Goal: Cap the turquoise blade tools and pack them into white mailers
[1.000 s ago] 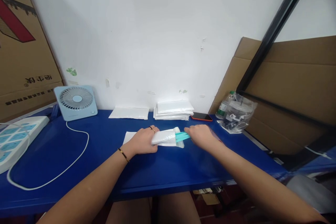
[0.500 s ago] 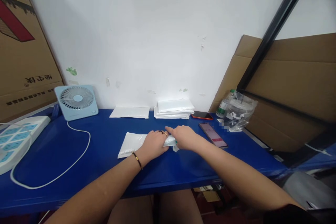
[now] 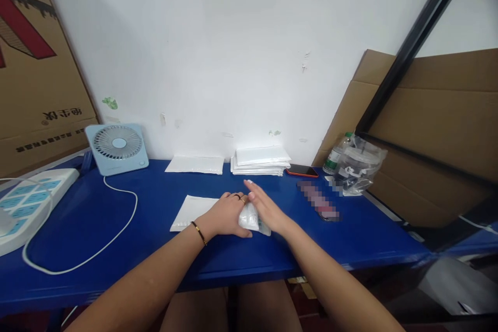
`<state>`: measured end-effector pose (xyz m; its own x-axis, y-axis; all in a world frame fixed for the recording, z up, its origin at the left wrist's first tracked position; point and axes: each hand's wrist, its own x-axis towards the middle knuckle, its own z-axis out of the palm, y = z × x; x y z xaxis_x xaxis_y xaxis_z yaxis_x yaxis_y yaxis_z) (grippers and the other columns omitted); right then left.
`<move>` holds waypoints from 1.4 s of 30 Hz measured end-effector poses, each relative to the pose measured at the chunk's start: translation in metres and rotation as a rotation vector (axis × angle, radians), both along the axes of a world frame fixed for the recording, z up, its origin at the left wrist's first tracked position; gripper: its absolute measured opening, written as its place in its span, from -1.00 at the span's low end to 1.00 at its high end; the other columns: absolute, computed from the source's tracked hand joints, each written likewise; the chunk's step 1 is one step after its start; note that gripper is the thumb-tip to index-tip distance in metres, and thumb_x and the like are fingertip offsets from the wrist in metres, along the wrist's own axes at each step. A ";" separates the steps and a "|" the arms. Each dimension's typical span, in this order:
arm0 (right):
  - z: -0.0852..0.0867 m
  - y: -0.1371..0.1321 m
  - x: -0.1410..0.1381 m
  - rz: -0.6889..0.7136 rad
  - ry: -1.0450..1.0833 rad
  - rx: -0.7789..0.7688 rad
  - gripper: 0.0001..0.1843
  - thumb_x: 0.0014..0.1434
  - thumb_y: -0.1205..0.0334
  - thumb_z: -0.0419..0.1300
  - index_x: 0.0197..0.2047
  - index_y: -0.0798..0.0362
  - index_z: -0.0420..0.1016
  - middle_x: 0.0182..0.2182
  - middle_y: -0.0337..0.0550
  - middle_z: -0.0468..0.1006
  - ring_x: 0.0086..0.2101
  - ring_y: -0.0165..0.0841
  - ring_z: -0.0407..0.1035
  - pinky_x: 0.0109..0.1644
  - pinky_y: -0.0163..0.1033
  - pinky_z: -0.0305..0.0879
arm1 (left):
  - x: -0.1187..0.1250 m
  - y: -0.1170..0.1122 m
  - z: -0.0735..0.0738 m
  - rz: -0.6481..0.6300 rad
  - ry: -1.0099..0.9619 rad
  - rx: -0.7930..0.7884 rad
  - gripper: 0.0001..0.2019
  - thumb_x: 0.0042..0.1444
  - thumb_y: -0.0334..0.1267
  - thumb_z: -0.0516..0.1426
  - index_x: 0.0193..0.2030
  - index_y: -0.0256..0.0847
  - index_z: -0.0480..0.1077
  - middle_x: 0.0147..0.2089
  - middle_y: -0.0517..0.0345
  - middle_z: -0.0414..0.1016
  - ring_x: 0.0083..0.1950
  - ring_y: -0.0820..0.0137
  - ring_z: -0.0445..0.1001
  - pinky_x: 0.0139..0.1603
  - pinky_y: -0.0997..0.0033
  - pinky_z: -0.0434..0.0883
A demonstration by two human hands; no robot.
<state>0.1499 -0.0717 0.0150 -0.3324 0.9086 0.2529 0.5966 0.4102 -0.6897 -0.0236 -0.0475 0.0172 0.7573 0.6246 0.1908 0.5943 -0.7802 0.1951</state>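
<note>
My left hand [image 3: 227,213] lies palm down on a white padded pouch [image 3: 251,218] on the blue table [image 3: 116,228], fingers curled over its left part. My right hand [image 3: 264,207] stands on its edge with fingers stretched out straight, pressing against the pouch's right side. Only a small piece of the pouch shows between the two hands. A flat white envelope [image 3: 190,211] lies just left of my left hand, partly under the wrist.
A stack of white envelopes [image 3: 260,160] and a single one [image 3: 194,164] lie by the wall. Two phones [image 3: 301,170] [image 3: 318,200], a bottle in a clear bag [image 3: 356,166], a small fan [image 3: 117,148] with cable and a power strip [image 3: 27,202] stand around.
The teal item that stuck out of the pouch is no longer visible. My right hand has moved left against the pouch and flattened; my left hand shifted slightly right onto it.
</note>
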 end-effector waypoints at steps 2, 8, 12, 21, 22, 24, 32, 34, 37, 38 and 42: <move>0.003 0.002 0.020 0.048 -0.025 0.034 -0.49 0.26 0.28 -0.12 0.28 -0.04 0.07 0.27 -0.11 0.08 0.26 -0.32 -0.09 0.30 -0.02 -0.14 | -0.010 -0.005 0.002 0.004 0.000 0.016 -0.05 -0.33 0.14 0.27 0.23 -0.16 0.07 0.19 -0.10 0.23 0.23 0.07 0.16 0.23 0.02 0.00; 0.002 -0.009 0.057 0.227 -0.243 0.048 -0.43 -0.13 0.61 0.00 -0.06 0.03 0.46 -0.03 -0.09 0.42 -0.04 -0.31 0.33 -0.03 -0.22 0.29 | -0.016 -0.044 -0.002 0.110 -0.038 0.013 -0.35 -0.06 -0.15 0.21 0.20 -0.02 0.13 0.24 0.04 0.21 0.22 0.19 0.20 0.21 0.12 0.11; 0.005 -0.044 0.054 0.240 -0.219 -0.017 -0.61 -0.05 0.51 0.09 -0.15 0.02 0.49 -0.16 -0.15 0.44 -0.32 -0.41 0.38 -0.31 -0.35 0.31 | -0.023 -0.067 -0.013 0.217 -0.074 0.029 -0.58 0.08 -0.49 -0.03 0.06 -0.05 0.31 0.14 0.10 0.35 0.18 0.29 0.26 0.20 0.14 0.16; 0.004 -0.060 0.011 0.157 -0.207 0.148 -0.46 -0.12 0.07 0.35 -0.04 -0.01 0.40 -0.06 -0.08 0.38 -0.05 -0.21 0.25 0.01 -0.12 0.24 | -0.049 -0.123 -0.042 0.302 -0.343 -0.033 -0.72 0.15 -0.29 -0.02 -0.02 -0.01 0.35 0.05 0.07 0.39 0.07 0.25 0.35 0.08 0.14 0.32; 0.001 -0.057 0.005 0.174 -0.228 0.148 -0.41 -0.15 0.05 0.37 -0.02 -0.01 0.39 -0.07 -0.09 0.38 -0.07 -0.21 0.27 -0.02 -0.13 0.26 | -0.049 -0.124 -0.042 0.331 -0.342 -0.043 -0.70 0.13 -0.23 0.02 0.02 -0.02 0.32 0.10 0.05 0.35 0.10 0.22 0.33 0.09 0.13 0.31; -0.007 -0.051 -0.003 0.160 -0.257 0.152 -0.46 -0.12 0.08 0.35 -0.04 -0.01 0.40 -0.13 -0.12 0.42 -0.13 -0.25 0.30 -0.08 -0.17 0.28 | -0.047 -0.118 -0.039 0.380 -0.322 -0.068 -0.57 0.05 -0.15 0.11 0.10 -0.05 0.25 0.21 0.02 0.23 0.15 0.17 0.28 0.11 0.11 0.30; -0.015 -0.051 -0.005 0.134 -0.221 0.202 -0.60 0.00 0.19 0.27 -0.05 0.00 0.43 -0.20 -0.11 0.46 -0.19 -0.27 0.34 -0.14 -0.19 0.29 | -0.034 -0.087 -0.021 0.502 -0.117 -0.076 -0.47 -0.06 -0.15 0.19 0.10 -0.05 0.24 0.05 0.06 0.41 -0.01 0.17 0.40 -0.04 0.18 0.31; -0.013 -0.052 -0.003 0.146 -0.187 0.190 -0.62 0.02 0.20 0.25 -0.05 -0.01 0.43 -0.18 -0.12 0.47 -0.17 -0.27 0.34 -0.10 -0.19 0.29 | -0.031 -0.085 -0.021 0.522 -0.100 -0.018 -0.58 -0.01 -0.23 0.14 0.05 -0.05 0.30 0.02 0.07 0.43 -0.01 0.18 0.40 -0.03 0.15 0.28; -0.011 -0.054 0.002 0.153 -0.143 0.173 -0.66 0.05 0.19 0.24 -0.06 -0.01 0.45 -0.16 -0.11 0.49 -0.12 -0.27 0.35 -0.04 -0.17 0.28 | -0.036 -0.088 -0.021 0.494 -0.169 -0.011 -0.66 0.03 -0.25 0.11 -0.01 -0.05 0.34 0.05 0.09 0.41 0.05 0.20 0.36 0.00 0.17 0.27; -0.010 -0.056 0.006 0.181 -0.128 0.156 -0.62 0.01 0.15 0.27 -0.06 -0.01 0.44 -0.13 -0.10 0.49 -0.10 -0.26 0.34 -0.02 -0.16 0.27 | -0.041 -0.090 -0.021 0.457 -0.205 -0.033 -0.65 0.02 -0.20 0.13 0.00 -0.04 0.34 0.07 0.10 0.40 0.07 0.21 0.34 0.03 0.18 0.26; -0.009 -0.060 0.019 0.288 -0.085 0.075 -0.66 -0.09 0.08 0.34 -0.22 0.01 0.49 -0.03 -0.08 0.44 -0.04 -0.24 0.34 0.01 -0.18 0.28 | -0.059 -0.099 -0.021 0.272 -0.255 -0.119 -0.52 -0.14 0.00 0.25 -0.03 0.00 0.34 0.13 0.14 0.34 0.11 0.18 0.30 0.09 0.18 0.24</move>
<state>0.1691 -0.1320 0.0064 -0.5966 0.7537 0.2756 0.5026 0.6187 -0.6039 -0.0827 -0.1470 -0.0041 0.4986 0.8251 0.2657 0.6968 -0.5638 0.4433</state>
